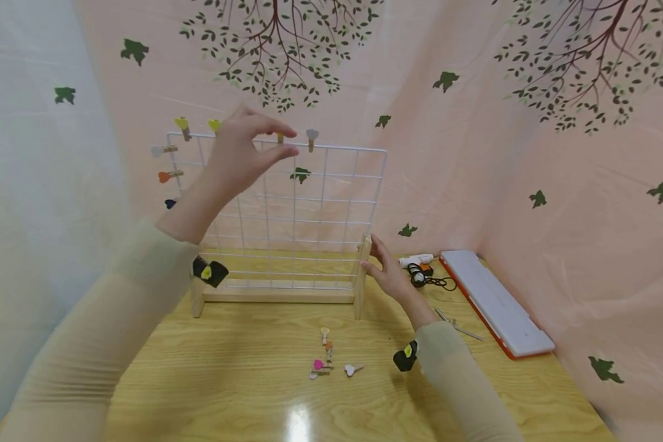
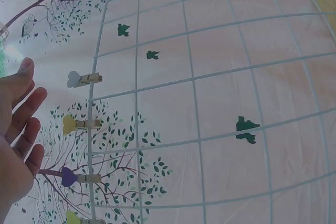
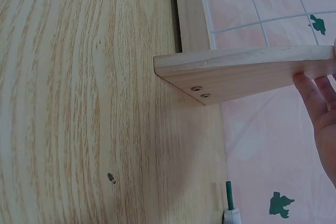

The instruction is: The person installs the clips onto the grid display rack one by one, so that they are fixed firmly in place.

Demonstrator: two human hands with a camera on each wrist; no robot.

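Observation:
A white wire grid stands upright in a wooden stand. Small clothespins with heart tops sit along its top wire, among them a grey-heart clothespin, a yellow-heart clothespin and a purple-heart clothespin. More clip onto its left side, including an orange-heart clothespin. My left hand hovers near the top wire, thumb and fingers parted; the left wrist view shows it apart from the clothespins. My right hand grips the stand's right post, part of its fingers hidden.
Several loose clothespins lie on the wooden table, a white-heart one slightly apart. To the right are a white glue gun with a black cord, thin rods and a long white case with a red edge.

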